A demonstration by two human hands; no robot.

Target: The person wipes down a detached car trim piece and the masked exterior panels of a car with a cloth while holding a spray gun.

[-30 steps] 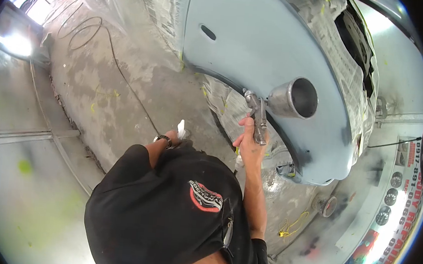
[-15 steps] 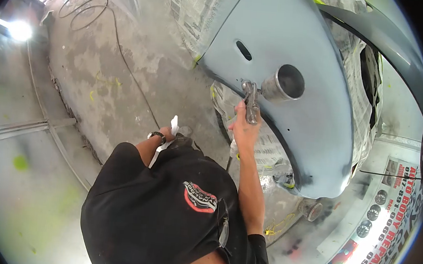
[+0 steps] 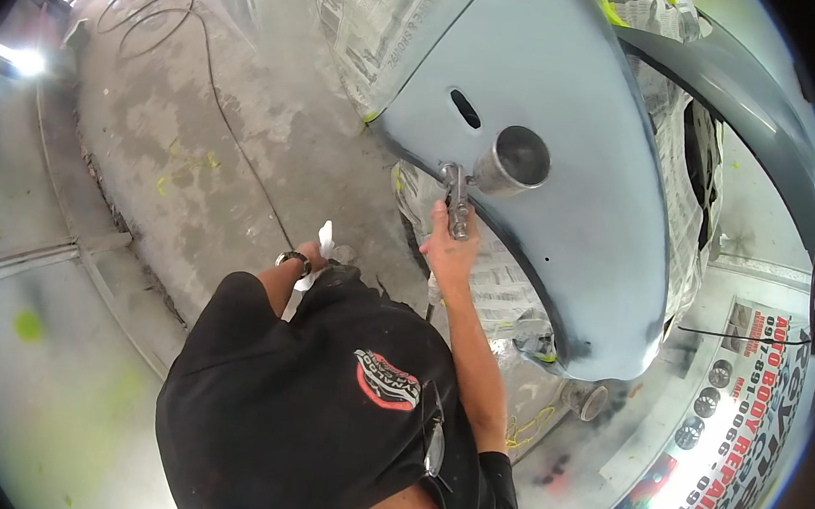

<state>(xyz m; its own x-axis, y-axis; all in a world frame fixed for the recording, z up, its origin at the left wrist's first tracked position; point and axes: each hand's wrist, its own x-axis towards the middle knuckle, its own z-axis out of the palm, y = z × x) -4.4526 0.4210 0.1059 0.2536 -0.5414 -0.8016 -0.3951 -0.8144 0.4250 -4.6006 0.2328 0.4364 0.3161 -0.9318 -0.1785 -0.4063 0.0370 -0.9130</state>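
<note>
My right hand is wrapped round the handle of a metal spray gun with a round metal paint cup. The gun is in front of a grey primed car fender, near the dark edge of its wheel arch. Whether spray is leaving the nozzle I cannot tell. Low by my leg, my left hand, with a watch on the wrist, is closed on a white cloth or paper; its exact kind is unclear. Newspaper masking covers the wheel opening behind the gun.
A dark hose runs over the concrete floor and coils farther back. Newspaper and plastic cover the car beside the fender. A metal can stands low at right, near a printed banner.
My right hand and the spray gun have shifted slightly left along the fender's edge. The whole view has also shifted a little left. My left hand still grips the white cloth or paper.
</note>
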